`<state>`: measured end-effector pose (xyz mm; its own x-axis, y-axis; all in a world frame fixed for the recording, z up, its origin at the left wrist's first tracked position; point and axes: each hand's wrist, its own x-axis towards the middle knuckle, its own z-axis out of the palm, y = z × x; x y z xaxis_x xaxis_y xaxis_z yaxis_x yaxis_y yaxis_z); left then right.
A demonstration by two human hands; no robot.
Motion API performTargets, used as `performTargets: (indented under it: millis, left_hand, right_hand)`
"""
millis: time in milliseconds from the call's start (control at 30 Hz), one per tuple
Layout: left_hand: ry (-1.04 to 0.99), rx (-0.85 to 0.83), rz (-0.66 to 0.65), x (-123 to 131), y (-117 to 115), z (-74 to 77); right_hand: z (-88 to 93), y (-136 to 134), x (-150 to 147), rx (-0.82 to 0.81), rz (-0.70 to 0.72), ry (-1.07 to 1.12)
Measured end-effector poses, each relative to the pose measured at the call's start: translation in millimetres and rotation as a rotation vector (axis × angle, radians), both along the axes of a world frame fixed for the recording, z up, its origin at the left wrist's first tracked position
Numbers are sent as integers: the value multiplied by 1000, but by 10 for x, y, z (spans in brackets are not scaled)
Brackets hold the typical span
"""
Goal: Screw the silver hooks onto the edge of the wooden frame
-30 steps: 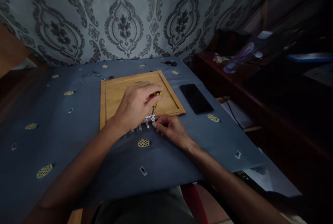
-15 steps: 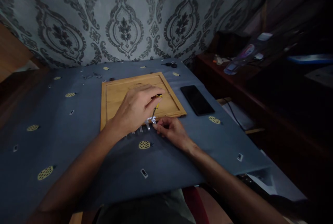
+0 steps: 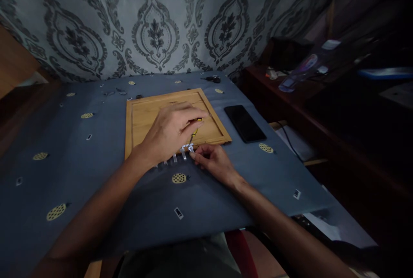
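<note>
My left hand [image 3: 176, 129] is curled over the handle of a small yellow-and-black screwdriver [image 3: 194, 133], above the near side of a framed wooden board [image 3: 142, 116]. The screwdriver leans, its tip down at a shiny clear or metallic hook-like piece [image 3: 190, 148] on the board's near edge. My right hand [image 3: 214, 162] pinches the lower end of that piece between thumb and fingers. Several similar pieces [image 3: 183, 154] line the same edge to the left, partly behind my left hand. Whether the tip sits in a screw is too small to tell.
A black phone [image 3: 245, 124] lies right of the board on the blue pineapple-print cloth [image 3: 106, 179]. A dark tool-like object [image 3: 213, 79] and small dark pieces [image 3: 115, 92] lie at the back. A plastic bottle [image 3: 305, 69] leans on the reddish furniture at right.
My left fingers have shifted slightly on the screwdriver handle, the thumb and forefinger reaching a little further right. My right hand keeps its pinch. The view has shifted slightly.
</note>
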<state>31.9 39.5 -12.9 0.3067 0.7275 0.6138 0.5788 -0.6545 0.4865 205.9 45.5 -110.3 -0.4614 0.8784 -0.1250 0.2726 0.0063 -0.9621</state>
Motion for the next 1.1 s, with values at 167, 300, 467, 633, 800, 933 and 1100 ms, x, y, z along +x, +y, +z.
performTargets:
  millis: [167,300,467,633,800,933,1100]
  left_hand:
    - [10,65,79,26,7,-36]
    - [39,71,76,33,-9,-34]
    - [59,38,77,35,-32,10]
    - [48,-11,111,22,-18,29]
    - [41,-10,103,28,-21,12]
    - [49,27,123,41,-30,1]
    - [13,37,46,5,-4,6]
  right_hand:
    - [5,-3,-5,-4,8,14]
    - [13,-2,-5,-7,9,8]
    - [-11,5,-3,7,2,21]
    - [-27,9,-5,5,3,27]
    - [-11,5,0,6,13,24]
    - [-11,1,2,1,13,20]
    - [-26,8,0,8,12,27]
